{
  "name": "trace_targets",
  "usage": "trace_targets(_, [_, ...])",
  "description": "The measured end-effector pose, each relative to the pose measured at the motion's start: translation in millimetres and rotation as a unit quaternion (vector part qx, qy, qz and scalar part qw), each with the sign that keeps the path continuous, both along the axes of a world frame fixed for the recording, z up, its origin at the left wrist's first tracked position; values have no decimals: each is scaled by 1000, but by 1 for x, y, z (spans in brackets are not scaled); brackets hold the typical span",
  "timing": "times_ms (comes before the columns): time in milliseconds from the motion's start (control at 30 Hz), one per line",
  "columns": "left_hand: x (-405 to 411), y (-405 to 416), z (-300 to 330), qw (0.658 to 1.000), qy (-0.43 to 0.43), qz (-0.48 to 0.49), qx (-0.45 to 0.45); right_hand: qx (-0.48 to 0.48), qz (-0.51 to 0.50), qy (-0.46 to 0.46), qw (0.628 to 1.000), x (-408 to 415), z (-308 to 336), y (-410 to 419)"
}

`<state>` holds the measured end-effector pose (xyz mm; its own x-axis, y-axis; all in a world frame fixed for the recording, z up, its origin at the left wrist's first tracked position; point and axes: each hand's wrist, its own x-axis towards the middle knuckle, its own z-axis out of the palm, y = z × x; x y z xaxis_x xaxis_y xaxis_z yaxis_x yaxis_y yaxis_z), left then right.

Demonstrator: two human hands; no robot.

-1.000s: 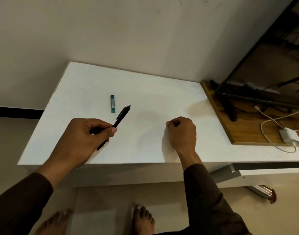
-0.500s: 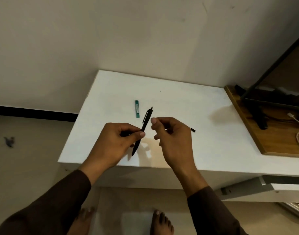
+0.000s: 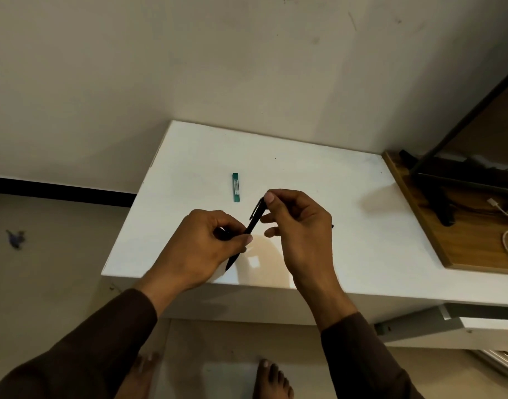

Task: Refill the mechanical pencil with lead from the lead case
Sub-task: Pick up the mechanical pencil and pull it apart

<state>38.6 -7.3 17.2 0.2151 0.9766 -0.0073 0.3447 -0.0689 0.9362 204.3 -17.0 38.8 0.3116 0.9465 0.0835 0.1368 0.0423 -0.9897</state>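
A black mechanical pencil [image 3: 255, 218] is held tilted over the white table [image 3: 319, 180], tip down and toward me. My left hand [image 3: 201, 249] grips its lower barrel. My right hand [image 3: 298, 226] pinches the pencil's top end between thumb and forefinger, by the clip. A green lead case [image 3: 235, 187] lies flat on the table just beyond the hands, untouched. A small dark piece [image 3: 332, 226] peeks out on the table behind my right hand; what it is I cannot tell.
A wooden board [image 3: 437, 226] at the right carries a black stand [image 3: 437, 191] and a white cable [image 3: 506, 220]. The wall rises right behind the table. My bare feet [image 3: 271, 378] stand on the floor below the table's front edge.
My right hand has lifted off the table and closed on the pencil's top end. My left hand has raised the pencil and brought it toward the middle. The view has shifted left.
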Motion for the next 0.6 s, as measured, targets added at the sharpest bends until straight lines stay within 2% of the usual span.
trace_targets(167, [-2, 0, 2, 1000, -4, -8, -14, 11, -11, -4, 1000, 2, 1, 1])
trace_targets(600, [-2, 2, 5, 997, 41, -35, 56, 53, -31, -26, 998, -5, 1, -3])
